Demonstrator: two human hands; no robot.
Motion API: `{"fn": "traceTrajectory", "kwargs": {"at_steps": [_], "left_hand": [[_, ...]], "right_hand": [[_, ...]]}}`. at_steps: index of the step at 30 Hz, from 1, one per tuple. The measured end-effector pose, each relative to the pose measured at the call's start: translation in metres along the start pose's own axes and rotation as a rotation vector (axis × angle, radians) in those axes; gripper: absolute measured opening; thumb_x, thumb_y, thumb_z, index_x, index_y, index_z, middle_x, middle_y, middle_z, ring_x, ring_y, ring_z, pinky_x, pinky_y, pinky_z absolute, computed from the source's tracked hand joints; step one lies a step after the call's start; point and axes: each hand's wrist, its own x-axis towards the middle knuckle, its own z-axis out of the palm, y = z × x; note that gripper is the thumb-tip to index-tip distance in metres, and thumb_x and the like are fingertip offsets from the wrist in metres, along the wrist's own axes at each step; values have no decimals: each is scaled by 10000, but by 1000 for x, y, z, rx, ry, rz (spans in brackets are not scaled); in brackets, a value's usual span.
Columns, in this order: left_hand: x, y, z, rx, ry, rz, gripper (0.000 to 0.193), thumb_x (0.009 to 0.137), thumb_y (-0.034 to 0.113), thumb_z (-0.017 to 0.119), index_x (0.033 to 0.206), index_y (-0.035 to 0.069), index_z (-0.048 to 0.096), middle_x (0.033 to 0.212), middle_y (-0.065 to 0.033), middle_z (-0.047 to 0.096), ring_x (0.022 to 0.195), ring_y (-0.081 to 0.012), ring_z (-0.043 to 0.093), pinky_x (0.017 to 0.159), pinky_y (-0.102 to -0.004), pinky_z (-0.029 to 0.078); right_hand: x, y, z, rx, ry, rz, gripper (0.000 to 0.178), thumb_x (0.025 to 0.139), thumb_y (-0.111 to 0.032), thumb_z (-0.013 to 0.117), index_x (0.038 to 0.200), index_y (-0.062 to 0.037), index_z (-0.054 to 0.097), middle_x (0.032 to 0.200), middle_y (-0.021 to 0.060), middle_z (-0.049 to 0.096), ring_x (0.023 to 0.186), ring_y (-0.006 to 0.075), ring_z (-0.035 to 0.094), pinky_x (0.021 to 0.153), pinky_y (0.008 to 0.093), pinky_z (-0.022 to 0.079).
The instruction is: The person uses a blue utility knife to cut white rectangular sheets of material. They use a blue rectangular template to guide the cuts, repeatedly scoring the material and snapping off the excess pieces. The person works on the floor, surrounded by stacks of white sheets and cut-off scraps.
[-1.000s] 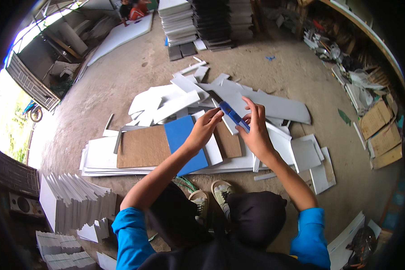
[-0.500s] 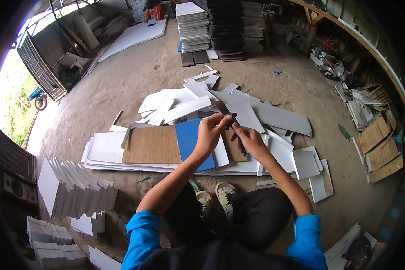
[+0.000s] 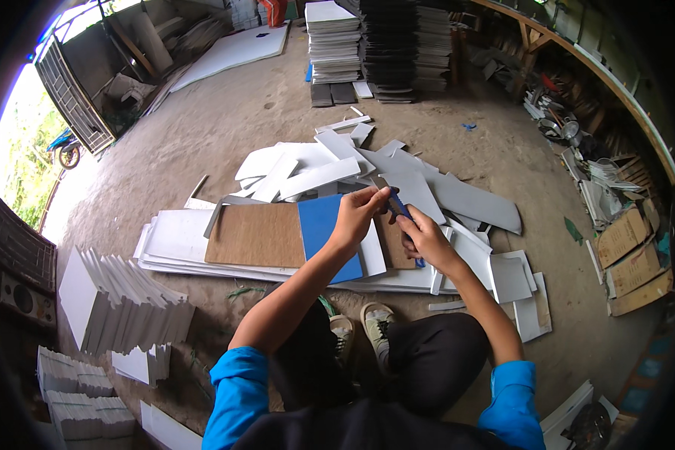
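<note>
In front of my knees, my right hand (image 3: 426,238) is closed round a blue-handled utility knife (image 3: 397,203), whose flat greyish blade points away from me. My left hand (image 3: 356,217) pinches the knife where handle and blade meet; its fingertips partly hide that spot. Below my hands lie a brown wooden board (image 3: 255,235) and a blue sheet (image 3: 322,225) partly over it. Both rest on a low stack of long white sheets (image 3: 174,244). A bent grey strip (image 3: 213,217) lies by the board's left end.
White offcuts (image 3: 322,178) are heaped beyond the board. Notched white panels (image 3: 120,304) stand at the left. Tall stacks of white sheets (image 3: 333,49) and black sheets (image 3: 386,49) rise at the back. Cardboard pieces (image 3: 628,240) and clutter line the right wall. A person's orange-clad leg (image 3: 272,11) shows far off.
The knife has turned in my hands, with more of its blue handle showing now. My right hand has shifted slightly. My view has tilted a little.
</note>
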Motion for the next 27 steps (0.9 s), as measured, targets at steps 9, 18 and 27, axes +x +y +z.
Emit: {"fn": "traceTrajectory", "kwargs": {"at_steps": [9,18,27], "left_hand": [[7,-14,5,-142,-81,-62,274,880,250,541,964,-6,590,880,-24,596,850,-92,558,844,-254,431],[36,-52,-38,498,-182,-188,596,796,396,621,1215,20,425,1185,-144,465,1091,-224,458,918,-359,390],[40,-187,-127,1302,-267,-286,1063,535,532,751,1365,191,181,1383,-193,122,1260,-462,65,920,-693,142]], "right_hand": [[-1,9,-9,167,-118,14,207,922,-156,408,1102,-53,397,678,-34,356,536,38,358,420,186,316],[57,72,-25,-277,70,86,203,852,-136,435,978,21,410,599,92,535,453,187,560,434,324,454],[140,142,3,-749,3,306,272,901,-226,356,947,33,427,611,165,577,428,251,577,466,369,482]]}}
